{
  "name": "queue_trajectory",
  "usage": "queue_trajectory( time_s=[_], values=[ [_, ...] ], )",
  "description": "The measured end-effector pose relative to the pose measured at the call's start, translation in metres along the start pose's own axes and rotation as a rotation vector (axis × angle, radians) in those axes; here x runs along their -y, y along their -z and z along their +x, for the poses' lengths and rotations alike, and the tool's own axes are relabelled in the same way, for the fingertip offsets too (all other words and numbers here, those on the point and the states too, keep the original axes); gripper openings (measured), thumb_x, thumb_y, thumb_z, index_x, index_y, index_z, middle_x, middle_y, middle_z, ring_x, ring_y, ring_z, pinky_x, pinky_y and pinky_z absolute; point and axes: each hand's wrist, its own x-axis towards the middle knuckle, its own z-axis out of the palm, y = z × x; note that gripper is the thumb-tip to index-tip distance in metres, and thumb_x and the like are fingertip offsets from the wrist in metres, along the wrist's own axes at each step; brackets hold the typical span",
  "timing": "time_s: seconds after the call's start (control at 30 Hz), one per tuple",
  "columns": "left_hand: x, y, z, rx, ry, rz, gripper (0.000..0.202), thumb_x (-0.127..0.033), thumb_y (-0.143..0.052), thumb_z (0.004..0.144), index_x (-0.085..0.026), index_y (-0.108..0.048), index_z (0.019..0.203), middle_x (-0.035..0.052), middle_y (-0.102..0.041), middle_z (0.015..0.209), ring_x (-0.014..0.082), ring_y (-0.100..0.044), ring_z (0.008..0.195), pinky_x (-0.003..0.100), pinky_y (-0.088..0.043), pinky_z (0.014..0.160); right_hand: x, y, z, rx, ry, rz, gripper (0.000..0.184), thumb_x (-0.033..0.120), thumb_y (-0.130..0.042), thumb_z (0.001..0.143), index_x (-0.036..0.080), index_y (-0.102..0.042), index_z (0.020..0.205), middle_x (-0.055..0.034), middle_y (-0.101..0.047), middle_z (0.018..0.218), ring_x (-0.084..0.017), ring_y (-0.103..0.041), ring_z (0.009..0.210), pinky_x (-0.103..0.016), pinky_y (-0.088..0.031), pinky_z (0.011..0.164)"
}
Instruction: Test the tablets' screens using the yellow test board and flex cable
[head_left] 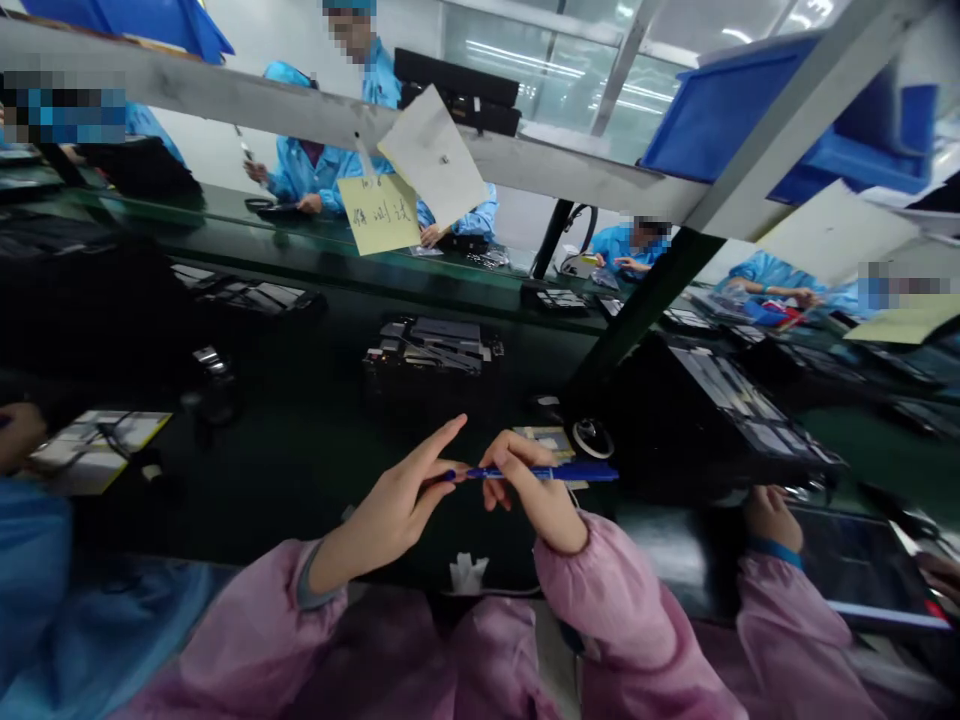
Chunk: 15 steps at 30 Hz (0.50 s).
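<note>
My right hand (534, 490) is closed around a blue pen (585, 472), which lies almost level, its narrow end towards the left. Facing it, my left hand (386, 520) pinches a small blue pen cap (448, 476) between thumb and fingers, with one finger stretched upward. Only a small gap shows between cap and pen tip. Both hands are above the dark green worktop. Just behind the right hand are a roll of tape (592, 438) and a yellowish card (544, 438), partly covered by that hand.
A black box of flat grey parts (435, 345) stands ahead. To the right are a larger black box (720, 420), a slanted post (630, 310) and a neighbour's hand (772, 520). At left lie papers (101, 445) beside another person's hand. Blue bins (750, 110) sit overhead; co-workers sit across.
</note>
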Motion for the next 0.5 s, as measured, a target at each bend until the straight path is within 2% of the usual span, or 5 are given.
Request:
queue_trajectory(
  time_s=[0.1,0.2,0.3,0.4,0.5],
  values=[
    [-0.005,-0.006,-0.005,0.072,-0.027,0.024,0.059,-0.018,-0.054,0.086,-0.035,-0.040,0.141,0.0028,-0.047,0.144,0.0227,-0.063,0.110,0.037,-0.044,0.103,-0.007,-0.002,-0.019,-0.052,0.001,-0.060,0.033,0.044,-0.052,0.091,0.017,-0.059,0.075,0.0049,-0.051,0.046,-0.008,-0.050,0.041,-0.018,-0.030,0.039],
    [-0.007,-0.009,-0.010,0.144,-0.040,0.056,0.059,-0.017,-0.054,0.086,-0.036,-0.041,0.140,0.0013,-0.046,0.145,0.0228,-0.060,0.116,0.036,-0.042,0.105,-0.010,0.001,-0.036,-0.087,0.003,-0.112,0.033,0.043,-0.052,0.092,0.017,-0.058,0.073,0.0046,-0.054,0.048,-0.007,-0.049,0.040,-0.017,-0.033,0.040],
    [-0.007,-0.017,-0.016,0.213,-0.087,0.089,0.056,-0.016,-0.052,0.086,-0.035,-0.045,0.138,0.0001,-0.044,0.147,0.0234,-0.049,0.129,0.035,-0.039,0.109,-0.014,0.000,-0.049,-0.086,-0.022,-0.101,0.033,0.043,-0.054,0.090,0.017,-0.055,0.070,0.0043,-0.056,0.051,-0.005,-0.047,0.037,-0.017,-0.034,0.039],
    [-0.002,-0.032,-0.023,0.189,-0.171,0.103,0.051,-0.016,-0.050,0.088,-0.033,-0.049,0.136,0.0008,-0.042,0.148,0.0232,-0.040,0.136,0.037,-0.034,0.112,-0.022,-0.006,-0.060,-0.106,-0.057,0.043,0.032,0.046,-0.055,0.088,0.017,-0.053,0.074,0.0038,-0.059,0.054,-0.005,-0.047,0.034,-0.015,-0.029,0.034],
    [0.007,-0.053,-0.026,0.102,-0.182,-0.110,0.041,-0.022,-0.049,0.090,-0.029,-0.055,0.130,0.0053,-0.049,0.143,0.0253,-0.042,0.134,0.040,-0.035,0.112,-0.037,-0.016,-0.069,-0.192,-0.103,0.208,0.033,0.049,-0.054,0.086,0.018,-0.052,0.076,0.0045,-0.058,0.051,-0.005,-0.044,0.031,-0.014,-0.023,0.031]
  ],
)
